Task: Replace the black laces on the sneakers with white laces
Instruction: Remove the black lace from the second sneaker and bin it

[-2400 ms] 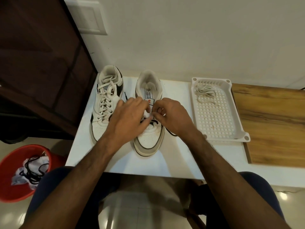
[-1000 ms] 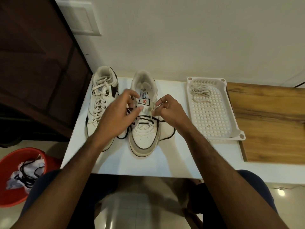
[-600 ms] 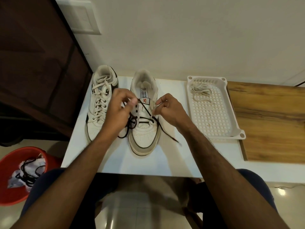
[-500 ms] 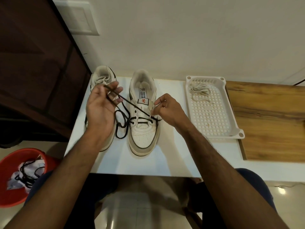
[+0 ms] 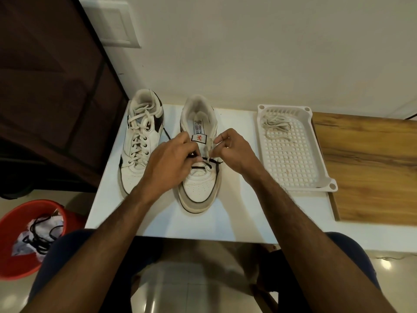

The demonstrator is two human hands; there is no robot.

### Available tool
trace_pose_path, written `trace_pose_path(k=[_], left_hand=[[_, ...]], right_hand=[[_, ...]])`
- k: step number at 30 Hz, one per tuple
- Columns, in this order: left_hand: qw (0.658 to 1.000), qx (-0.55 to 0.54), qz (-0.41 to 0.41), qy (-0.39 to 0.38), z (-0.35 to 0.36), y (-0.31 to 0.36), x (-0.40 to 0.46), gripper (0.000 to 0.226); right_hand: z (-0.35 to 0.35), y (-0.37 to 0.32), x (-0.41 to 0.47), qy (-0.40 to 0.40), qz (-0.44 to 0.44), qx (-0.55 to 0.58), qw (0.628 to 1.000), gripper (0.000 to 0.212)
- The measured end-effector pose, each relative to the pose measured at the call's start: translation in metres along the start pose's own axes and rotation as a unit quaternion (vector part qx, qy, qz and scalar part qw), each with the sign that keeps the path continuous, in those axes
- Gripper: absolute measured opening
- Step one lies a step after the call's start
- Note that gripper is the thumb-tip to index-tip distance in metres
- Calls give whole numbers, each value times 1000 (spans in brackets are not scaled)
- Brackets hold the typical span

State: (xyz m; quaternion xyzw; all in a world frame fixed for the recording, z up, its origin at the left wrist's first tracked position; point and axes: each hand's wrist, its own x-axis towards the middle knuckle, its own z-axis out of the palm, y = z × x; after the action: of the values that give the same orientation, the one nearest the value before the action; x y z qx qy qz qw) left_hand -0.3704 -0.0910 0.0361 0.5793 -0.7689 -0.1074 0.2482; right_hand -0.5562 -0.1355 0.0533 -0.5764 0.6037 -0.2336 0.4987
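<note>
Two white sneakers stand side by side on the white table (image 5: 237,213). The left sneaker (image 5: 141,141) wears white laces. The right sneaker (image 5: 199,177) still has a black lace (image 5: 208,164) through its lower eyelets. My left hand (image 5: 168,164) lies over the shoe's left side and pinches the black lace near the tongue. My right hand (image 5: 233,152) pinches the sneaker's right eyelet flap. A loose white lace (image 5: 275,125) lies in the far end of the white tray (image 5: 316,168).
A red bucket (image 5: 27,240) on the floor at lower left holds a black lace and white cloth. A dark wooden cabinet (image 5: 52,86) stands left of the table. A wooden board (image 5: 370,168) lies right of the tray. The wall is close behind.
My left hand, which had pulled a length of black lace up and to the left, has come back down onto the right sneaker's eyelets. The right hand stayed at the flap.
</note>
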Motion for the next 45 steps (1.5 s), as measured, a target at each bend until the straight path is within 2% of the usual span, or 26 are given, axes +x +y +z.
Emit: trace_pose_path(k=[2, 3, 5, 7, 8, 9, 10, 11, 13, 14, 16, 17, 18, 19, 21, 23, 25, 29, 32, 36, 39, 43, 45], left_hand=[[985, -143, -80, 55, -2, 0, 2, 11], [961, -225, -134, 87, -5, -3, 4, 10], [877, -403, -202, 165, -15, -10, 5, 10], [750, -582, -193, 249, -34, -21, 4, 15], [695, -642, -185, 264, -41, -26, 2, 21], [680, -663, -180, 256, -48, -30, 0, 26], [707, -646, -182, 222, -53, -30, -2, 28], [763, -596, -189, 164, -56, -30, -4, 30], [880, -437, -187, -16, -54, -24, -8, 45], [912, -348, -187, -111, -53, -21, -10, 54], [928, -207, -189, -245, -48, -10, -13, 63], [937, -140, -174, -267, -46, -5, -14, 64], [952, -72, -153, -255, -44, -1, -14, 63], [967, -15, -135, -215, -43, 0, -13, 63], [989, 35, -114, -87, -40, -3, -10, 58], [994, 10, -104, 27, -35, -8, -7, 37], [993, -10, -101, 63, -25, -10, -4, 18], [980, -95, -174, 18, -6, -7, -3, 33], [976, -120, -177, 25, -6, -6, 0, 41], [971, -158, -181, 18, -13, -7, -1, 42], [957, -207, -200, 10, -18, -9, -1, 46], [942, -247, -227, 16, -18, -9, 0, 49], [937, -257, -235, 20, -17, -9, 0, 50]], right_hand=[[-1, -1, 0, -3, 1, 3, 1000, 27], [-1, -1, 0, -5, 0, 2, 1000, 27], [-2, 0, 0, -9, -2, 4, 1000, 27], [-2, 1, -1, -11, -3, 7, 1000, 26], [-2, 1, 0, -12, -4, 7, 1000, 26], [-1, 0, 0, -11, -6, 3, 1000, 26], [-1, 0, 0, -10, -10, -6, 1000, 26], [1, 0, 0, -8, -17, -18, 1000, 27], [4, 1, 0, 2, -47, -50, 998, 27], [7, 2, -1, 7, -76, -73, 994, 27], [12, 5, -2, 12, -159, -135, 978, 26], [14, 7, -2, 13, -202, -176, 963, 23], [15, 8, -3, 12, -239, -219, 946, 19], [18, 8, -3, 9, -262, -258, 930, 14], [20, 8, -4, 3, -270, -300, 915, 10], [21, 7, -4, -4, -263, -313, 912, 14], [22, 6, -4, -4, -263, -323, 909, 13], [28, 5, -7, 10, -256, -303, 918, 7], [22, -1, -9, -6, -249, -302, 920, 9], [-23, -4, -7, -17, -214, -340, 916, 9], [-44, 6, -10, -56, -184, -333, 923, 6], [-14, 3, -13, -37, -236, -222, 945, 18], [8, 1, -12, -29, -256, -252, 933, 18]])
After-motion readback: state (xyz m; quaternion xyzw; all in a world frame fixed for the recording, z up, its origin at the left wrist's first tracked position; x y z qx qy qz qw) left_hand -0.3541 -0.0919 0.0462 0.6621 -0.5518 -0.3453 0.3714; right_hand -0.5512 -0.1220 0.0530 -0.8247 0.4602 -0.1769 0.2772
